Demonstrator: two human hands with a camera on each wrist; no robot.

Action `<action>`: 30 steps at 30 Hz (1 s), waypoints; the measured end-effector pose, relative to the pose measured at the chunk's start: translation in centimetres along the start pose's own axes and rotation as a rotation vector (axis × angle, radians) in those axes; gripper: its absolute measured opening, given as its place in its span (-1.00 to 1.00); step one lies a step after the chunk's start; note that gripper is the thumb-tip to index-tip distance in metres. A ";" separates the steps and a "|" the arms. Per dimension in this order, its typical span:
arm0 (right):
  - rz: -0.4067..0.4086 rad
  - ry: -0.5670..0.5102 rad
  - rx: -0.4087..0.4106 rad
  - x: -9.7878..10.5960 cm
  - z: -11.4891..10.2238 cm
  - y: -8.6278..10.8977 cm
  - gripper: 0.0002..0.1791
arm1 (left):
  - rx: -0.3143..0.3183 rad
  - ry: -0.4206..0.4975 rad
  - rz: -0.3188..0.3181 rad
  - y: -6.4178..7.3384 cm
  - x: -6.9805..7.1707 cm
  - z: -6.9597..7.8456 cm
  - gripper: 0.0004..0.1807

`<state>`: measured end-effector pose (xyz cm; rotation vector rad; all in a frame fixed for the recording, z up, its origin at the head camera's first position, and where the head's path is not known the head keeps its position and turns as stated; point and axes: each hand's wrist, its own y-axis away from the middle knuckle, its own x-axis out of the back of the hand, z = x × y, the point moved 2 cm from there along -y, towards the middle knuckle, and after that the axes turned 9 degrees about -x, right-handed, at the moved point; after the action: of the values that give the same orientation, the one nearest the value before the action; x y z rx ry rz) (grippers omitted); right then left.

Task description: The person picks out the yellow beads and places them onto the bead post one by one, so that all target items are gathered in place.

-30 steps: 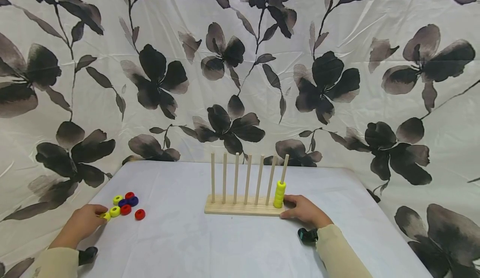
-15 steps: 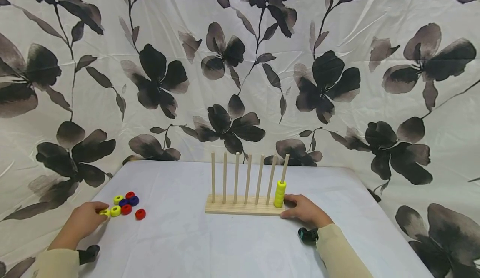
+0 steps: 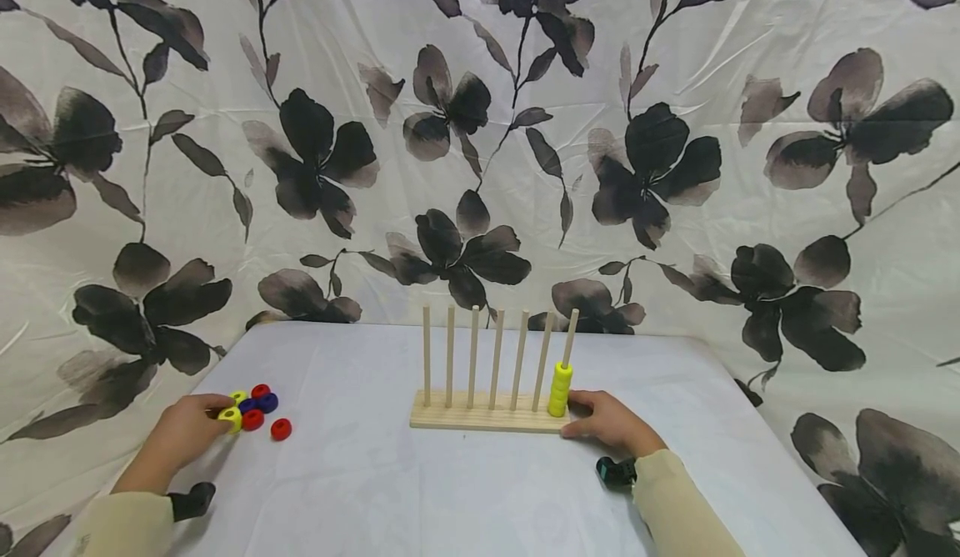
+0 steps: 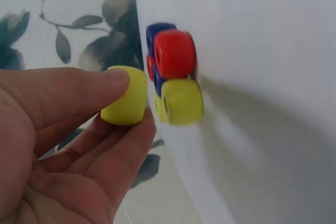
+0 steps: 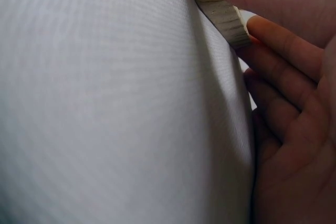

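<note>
My left hand (image 3: pixel 182 436) pinches a yellow bead (image 4: pixel 130 100) between thumb and fingers, held up beside a small group of beads. In the left wrist view a second yellow bead (image 4: pixel 182 102), a red bead (image 4: pixel 176 53) and dark blue ones sit close together past the held one. At the right end of a wooden peg stand (image 3: pixel 465 419), my right hand (image 3: pixel 613 424) grips the base, thumb in front and fingers behind. The stand's end (image 5: pixel 227 22) shows between them in the right wrist view. Several yellow beads (image 3: pixel 559 390) are stacked on its rightmost peg.
The other upright pegs (image 3: pixel 472 357) of the stand carry no beads. A lone red bead (image 3: pixel 281 429) lies a little right of the group. White cloth covers the table (image 3: pixel 360 490), and a floral curtain (image 3: pixel 480 165) hangs behind it.
My left hand has lifted the yellow bead off the table and moved slightly right with it, now overlapping the group in the head view. My right hand and the stand stay put.
</note>
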<state>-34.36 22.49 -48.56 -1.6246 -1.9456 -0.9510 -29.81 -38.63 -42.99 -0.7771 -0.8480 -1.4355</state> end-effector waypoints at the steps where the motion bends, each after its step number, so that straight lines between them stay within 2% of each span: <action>1: 0.000 -0.001 -0.001 0.0 0.0 0.0 -0.05 | -0.008 0.000 0.005 0.0 -0.1 0.2 -0.51; 4: -0.002 0.003 0.000 0.0 0.0 0.0 -0.05 | -0.042 -0.018 0.014 -0.1 -0.4 0.7 -0.51; 12: 0.003 0.010 0.006 -0.1 0.1 0.1 -0.07 | -0.073 0.010 -0.001 -0.5 -0.5 1.9 -0.48; 20: 0.008 0.015 0.012 -0.1 0.1 0.1 -0.08 | -0.173 -0.016 0.013 -0.9 -0.6 3.4 -0.55; 27: 0.009 0.015 0.021 0.0 0.1 0.1 -0.08 | -0.177 -0.007 0.010 -0.8 -0.9 5.1 -0.50; 30: 0.006 0.014 0.018 0.0 0.1 0.0 -0.07 | -0.197 -0.002 0.014 -0.8 -0.9 5.8 -0.50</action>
<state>-34.33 22.56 -48.60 -1.6081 -1.9335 -0.9379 -30.77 -33.16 -40.89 -0.9308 -0.7075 -1.5212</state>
